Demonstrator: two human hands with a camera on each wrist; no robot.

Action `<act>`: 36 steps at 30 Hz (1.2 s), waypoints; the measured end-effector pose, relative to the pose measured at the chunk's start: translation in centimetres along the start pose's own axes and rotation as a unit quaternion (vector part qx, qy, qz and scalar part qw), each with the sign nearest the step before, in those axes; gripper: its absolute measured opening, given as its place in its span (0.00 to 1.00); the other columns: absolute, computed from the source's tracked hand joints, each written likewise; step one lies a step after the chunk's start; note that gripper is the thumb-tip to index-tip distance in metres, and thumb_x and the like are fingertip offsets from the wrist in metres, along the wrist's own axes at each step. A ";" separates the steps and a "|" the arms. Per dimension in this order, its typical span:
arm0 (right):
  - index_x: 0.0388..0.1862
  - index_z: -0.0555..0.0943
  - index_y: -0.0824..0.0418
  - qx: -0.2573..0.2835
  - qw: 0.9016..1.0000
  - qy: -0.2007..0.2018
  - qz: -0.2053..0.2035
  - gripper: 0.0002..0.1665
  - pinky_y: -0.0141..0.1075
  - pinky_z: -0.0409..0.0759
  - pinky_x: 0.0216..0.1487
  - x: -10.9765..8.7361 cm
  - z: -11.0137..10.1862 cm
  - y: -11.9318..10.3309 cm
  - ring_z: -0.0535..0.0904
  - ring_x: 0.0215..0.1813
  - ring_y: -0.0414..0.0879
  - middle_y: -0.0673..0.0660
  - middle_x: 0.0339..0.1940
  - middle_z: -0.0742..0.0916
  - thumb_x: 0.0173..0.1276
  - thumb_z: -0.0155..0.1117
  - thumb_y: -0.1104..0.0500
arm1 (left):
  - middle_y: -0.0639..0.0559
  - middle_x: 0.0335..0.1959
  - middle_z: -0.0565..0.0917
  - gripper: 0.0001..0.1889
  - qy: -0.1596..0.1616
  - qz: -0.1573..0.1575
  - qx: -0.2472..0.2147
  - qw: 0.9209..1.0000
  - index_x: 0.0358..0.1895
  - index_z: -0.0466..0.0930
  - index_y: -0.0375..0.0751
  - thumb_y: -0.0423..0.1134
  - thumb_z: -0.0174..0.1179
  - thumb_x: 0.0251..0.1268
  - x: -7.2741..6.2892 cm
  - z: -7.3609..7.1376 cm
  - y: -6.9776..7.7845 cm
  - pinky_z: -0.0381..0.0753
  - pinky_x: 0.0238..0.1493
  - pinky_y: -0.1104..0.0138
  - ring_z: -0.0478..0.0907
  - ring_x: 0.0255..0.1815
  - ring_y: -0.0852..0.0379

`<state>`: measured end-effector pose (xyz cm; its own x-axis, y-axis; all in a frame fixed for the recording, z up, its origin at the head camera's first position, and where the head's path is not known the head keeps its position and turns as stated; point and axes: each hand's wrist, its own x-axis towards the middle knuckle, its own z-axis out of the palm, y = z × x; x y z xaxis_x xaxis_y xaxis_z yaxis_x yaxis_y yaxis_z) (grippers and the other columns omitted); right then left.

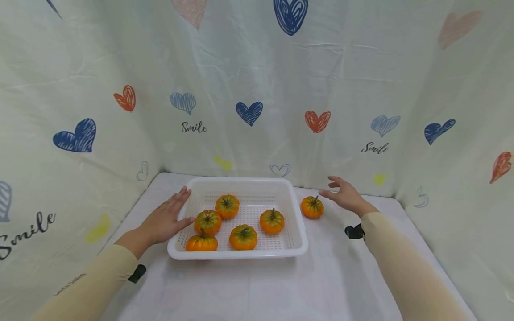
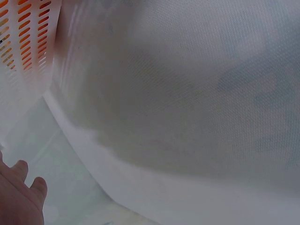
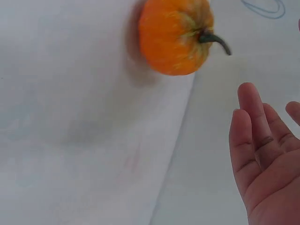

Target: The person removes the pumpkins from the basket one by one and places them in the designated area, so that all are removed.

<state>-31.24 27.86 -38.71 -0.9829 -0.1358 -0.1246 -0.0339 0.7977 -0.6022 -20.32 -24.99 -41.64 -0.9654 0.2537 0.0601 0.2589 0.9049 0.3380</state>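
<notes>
Pumpkin [image 1: 312,207] — a small orange one with a dark stem — sits alone on the white counter [image 1: 341,276], just right of the white tray [image 1: 297,249], near the middle of the head view. In the right wrist view it fills the top middle of the frame [image 3: 176,37], a bit blurry. The right hand [image 1: 345,194] hovers just beside it, to its right, not touching. Its grip is spread, with fingers [image 3: 251,112] straight and apart.

The left hand [image 1: 166,218] rests flat against the left rim of the tray, fingers straight and loose, pinching nothing. In the left wrist view only the edge of this hand [image 2: 18,197] shows, at the lower left, with the slotted tray wall [image 2: 28,42] at the upper left.

Five more pumpkins [image 1: 241,220] lie inside the tray — two at the back, three closer to the front. A cloth with hearts [image 1: 249,111] hangs behind the counter.
</notes>
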 end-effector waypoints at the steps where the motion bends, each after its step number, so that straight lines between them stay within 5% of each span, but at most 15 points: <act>1: 0.80 0.53 0.62 -0.004 1.000 0.000 -0.011 0.54 0.62 0.72 0.62 0.1 -0.3 -0.7 0.68 0.68 0.68 0.70 0.72 0.68 0.68 0.64 0.37 | 0.38 0.81 0.45 0.45 0.000 0.000 0.000 1.000 0.80 0.45 0.36 0.57 0.55 0.71 0.0 0.0 0.0 0.47 0.72 0.38 0.47 0.77 0.33; 12: 0.80 0.58 0.55 -0.010 0.990 -0.037 -0.139 0.49 0.48 0.83 0.53 0.4 0.0 -10.8 0.77 0.61 0.59 0.62 0.71 0.72 0.67 0.69 0.42 | 0.39 0.81 0.45 0.45 0.004 0.002 0.003 1.000 0.80 0.45 0.38 0.58 0.55 0.71 0.1 0.4 -0.3 0.48 0.72 0.37 0.47 0.77 0.33; 18: 0.79 0.60 0.53 -0.015 0.983 -0.071 -0.168 0.48 0.45 0.83 0.53 0.9 1.5 -14.9 0.79 0.59 0.55 0.59 0.69 0.75 0.66 0.69 0.41 | 0.40 0.81 0.44 0.45 0.003 -0.002 0.000 1.000 0.80 0.45 0.38 0.57 0.56 0.71 0.1 0.5 -0.4 0.47 0.72 0.37 0.46 0.78 0.33; 36: 0.78 0.61 0.50 0.035 0.965 -0.174 -0.193 0.44 0.42 0.81 0.56 2.4 10.6 -18.7 0.78 0.61 0.53 0.60 0.71 0.74 0.69 0.68 0.45 | 0.40 0.81 0.44 0.44 0.002 -0.008 -0.003 1.000 0.80 0.45 0.38 0.56 0.55 0.72 0.0 0.1 0.0 0.47 0.72 0.37 0.46 0.77 0.32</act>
<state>-31.01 6.38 -36.04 -0.7785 -0.6138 -0.1312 -0.3602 0.6081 -0.7074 -20.31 -24.99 -41.77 -0.9694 0.2384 0.0592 0.2440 0.9065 0.3446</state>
